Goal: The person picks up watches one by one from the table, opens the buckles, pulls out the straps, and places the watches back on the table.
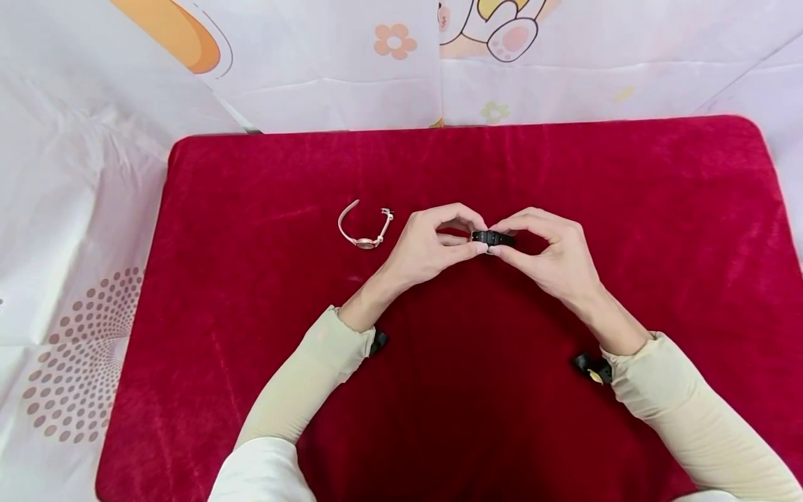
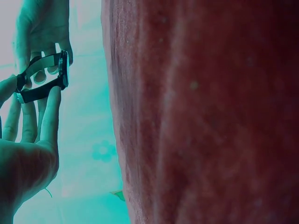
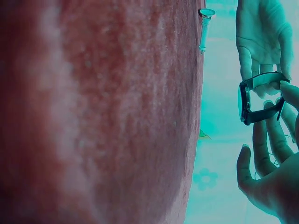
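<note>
A black wristwatch (image 1: 492, 238) is held above the table between both hands, its strap end and buckle on top in the head view. From the left, my left hand (image 1: 426, 244) pinches the strap by the buckle with thumb and fingertips. My right hand (image 1: 555, 254) pinches the strap from the other side, its thumb close to the left thumb. In the right wrist view the watch (image 3: 244, 100) has its strap bent into a loop, with the case on the table side. The left wrist view shows fingers against the strap (image 2: 43, 91).
A pale pink wristwatch (image 1: 365, 243) lies with its strap spread open, left of the hands. Red velvety cloth covers the table (image 1: 263, 293). Behind it hangs a white curtain (image 1: 314, 63) with cartoon prints. Black devices (image 1: 592, 368) sit at both wrists.
</note>
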The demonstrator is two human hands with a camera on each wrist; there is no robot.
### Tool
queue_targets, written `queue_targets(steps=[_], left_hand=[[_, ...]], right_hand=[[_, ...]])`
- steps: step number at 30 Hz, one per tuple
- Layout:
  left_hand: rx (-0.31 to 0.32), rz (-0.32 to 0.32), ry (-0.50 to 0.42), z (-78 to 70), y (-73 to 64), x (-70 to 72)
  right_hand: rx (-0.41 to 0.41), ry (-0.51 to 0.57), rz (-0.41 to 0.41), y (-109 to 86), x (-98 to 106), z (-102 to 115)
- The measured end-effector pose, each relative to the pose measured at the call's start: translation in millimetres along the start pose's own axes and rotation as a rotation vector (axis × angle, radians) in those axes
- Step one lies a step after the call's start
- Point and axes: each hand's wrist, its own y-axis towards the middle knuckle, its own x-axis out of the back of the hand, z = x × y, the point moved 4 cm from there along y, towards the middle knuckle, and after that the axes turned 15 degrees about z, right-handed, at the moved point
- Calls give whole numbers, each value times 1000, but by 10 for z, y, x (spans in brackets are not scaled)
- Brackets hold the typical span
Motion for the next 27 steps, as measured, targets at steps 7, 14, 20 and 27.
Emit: queue_targets(steps=[7,14,20,27], left_hand=[[10,-30,-23,-11,-21,29],[3,-39,-14,-16,-38,43],[-14,-40,22,-18,-44,41],[-12,-28,8,-22,-37,36]], right_hand=[[3,20,-23,-6,18,-8],[-15,29,-28,-20,28,-19],[-24,33,-30,-19,35,-18],[-17,34,-26,-14,44,-20]])
